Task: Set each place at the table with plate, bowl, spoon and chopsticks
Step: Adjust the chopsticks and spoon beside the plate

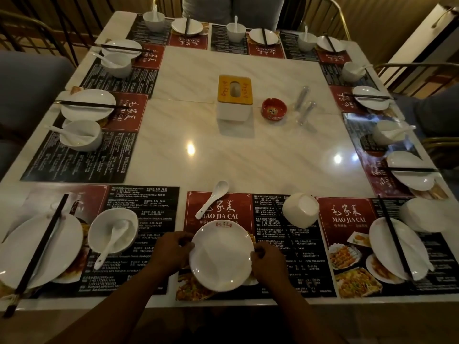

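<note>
From the head view, both hands pinch the plate: left hand (171, 252) on its left rim, right hand (267, 259) on its right, over the near middle mat (218, 209) on the bench (248, 150). I'd lower it flat and centred. The spoon (212, 198) lies beyond; the overturned bowl (301, 209) waits right. No chopsticks here.

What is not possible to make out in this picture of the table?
Head view, what lies under the plate: hidden by the plate, the left hand and the right hand.
Head view, small print on the placemat: too small and blurred to read.
Head view, two clear objects by the ashtray: too blurred to name.
</note>
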